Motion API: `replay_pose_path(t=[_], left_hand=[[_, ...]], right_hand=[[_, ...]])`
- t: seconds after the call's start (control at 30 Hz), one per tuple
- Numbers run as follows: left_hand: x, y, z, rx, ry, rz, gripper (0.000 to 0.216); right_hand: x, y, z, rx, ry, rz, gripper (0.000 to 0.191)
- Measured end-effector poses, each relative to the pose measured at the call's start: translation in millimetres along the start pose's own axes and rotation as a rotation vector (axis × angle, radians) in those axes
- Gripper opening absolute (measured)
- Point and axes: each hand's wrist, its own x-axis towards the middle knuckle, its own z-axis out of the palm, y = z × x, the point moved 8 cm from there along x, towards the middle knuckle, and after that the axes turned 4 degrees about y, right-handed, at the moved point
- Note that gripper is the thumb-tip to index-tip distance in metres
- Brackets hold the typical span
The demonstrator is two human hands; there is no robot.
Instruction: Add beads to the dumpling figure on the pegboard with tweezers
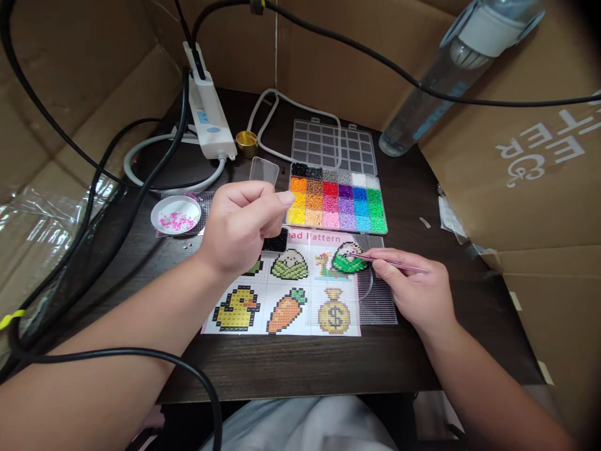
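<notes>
From the head view, we see both hands over a dark wooden counter (pixel 291 363). Our right hand (pixel 413 291) rests low on the right, with its fingers pressed together and pinching a pair of thin pinkish metal tweezers (pixel 392 264). Their long axis runs nearly level, and the tip points left, away from the palm. The tip sits at the edge of the green bead figure (pixel 350 258), a small nubbly patch of green, white and brown. That figure lies on a clear studded pegboard (pixel 378 300), just left of the right hand and well nearer to it than to the other.

Our left hand (pixel 244 232) is raised over the middle of the counter and curled shut. It seems to grip a small clear box (pixel 278 241) of black beads, whose glossy lid stands upright behind the knuckles. We cannot see the grip itself.

Under both hands lies a paper pattern sheet (pixel 286 307), gridded, printed with a duck, a carrot and a money bag. Beyond it is a clear plastic bead organizer (pixel 335 203) with its lid tipped back and its square cells filled row by row with bright colours. To the left, a round white dish (pixel 176 215) holds pink beads.
</notes>
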Motion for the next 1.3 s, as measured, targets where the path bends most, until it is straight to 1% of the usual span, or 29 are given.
replay_pose_path(t=[0.17, 0.37, 0.8, 1.03, 1.3], left_hand=[[-0.4, 0.0, -0.4, -0.005, 0.002, 0.003, 0.049], [-0.9, -0.2, 0.4, -0.09, -0.009, -0.002, 0.049], [-0.7, 0.8, 0.2, -0.039, -0.012, 0.005, 0.049], [-0.5, 0.7, -0.3, 0.042, -0.009, 0.014, 0.05], [0.0, -1.2, -1.3, -0.004, 0.004, -0.01, 0.05]], right_hand=[[-0.3, 1.1, 0.9, 0.004, -0.001, 0.002, 0.011], [-1.6, 2.1, -0.1, 0.007, -0.001, 0.007, 0.012], [-1.3, 0.0, 0.8, 0.002, -0.014, -0.009, 0.011], [-1.5, 2.2, 1.1, 0.005, -0.004, 0.003, 0.01], [-1.4, 2.5, 0.4, 0.007, -0.009, 0.004, 0.011]])
